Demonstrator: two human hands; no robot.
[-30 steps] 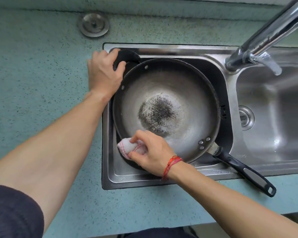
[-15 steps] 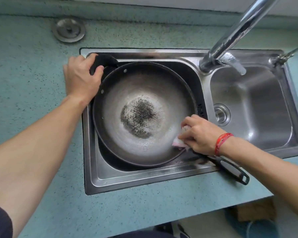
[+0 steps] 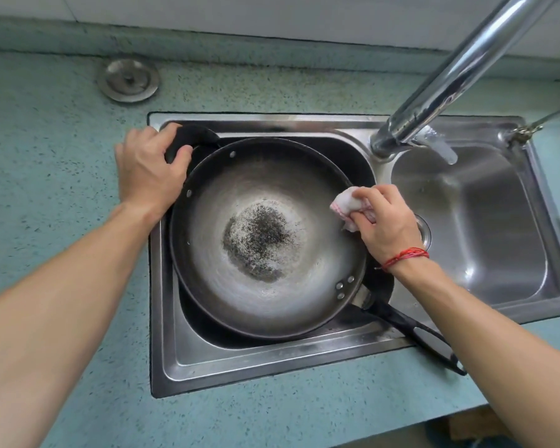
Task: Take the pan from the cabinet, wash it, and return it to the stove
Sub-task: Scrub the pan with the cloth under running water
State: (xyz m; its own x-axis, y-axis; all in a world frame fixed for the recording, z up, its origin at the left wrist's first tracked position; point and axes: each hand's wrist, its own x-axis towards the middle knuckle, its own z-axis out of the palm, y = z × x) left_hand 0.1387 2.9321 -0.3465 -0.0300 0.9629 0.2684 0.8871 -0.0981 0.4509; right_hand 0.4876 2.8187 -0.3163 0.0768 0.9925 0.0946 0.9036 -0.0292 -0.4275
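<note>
Your pan sits in the left sink basin, so you're mid-wash. Left grip clamps its helper handle at 10 o'clock; right grip pinches a cloth at 3. The centre looks burnt, maybe just wet. Rinsing and the stove trip remain.

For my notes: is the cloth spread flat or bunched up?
Bunched up: the right hand grips the cloth as a wad against the inner wall of the pan.

Counting one pan at the centre, two hands (left hand, right hand), one cloth, two basins (centre basin, right basin), one tap at upper right, one metal cap at upper left, one red bracelet.
</note>
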